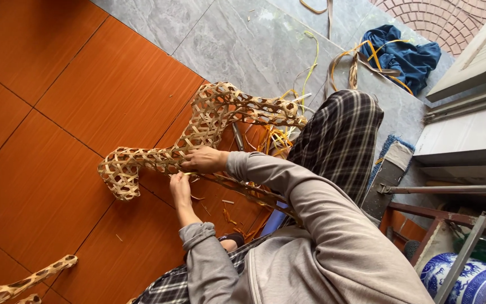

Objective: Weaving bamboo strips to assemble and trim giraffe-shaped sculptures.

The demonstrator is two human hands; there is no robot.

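Observation:
A long open-weave bamboo frame (209, 121) with hexagonal holes lies across the orange floor tiles and my lap. My right hand (203, 160) grips its narrow middle section from above. Just below it, my left hand (180, 188) pinches a thin bamboo strip at the frame's underside. Both arms wear grey sleeves. The frame's small end (120, 174) points left and its wide end (254, 110) lies toward my plaid-trousered knee (341, 132).
Loose yellow bamboo strips (310, 62) lie on the grey stone floor. A blue cloth (406, 53) sits at the upper right. Another woven piece (18, 284) shows at the bottom left. A metal rack (451, 217) and a blue-and-white ceramic jar (468, 278) stand at the right.

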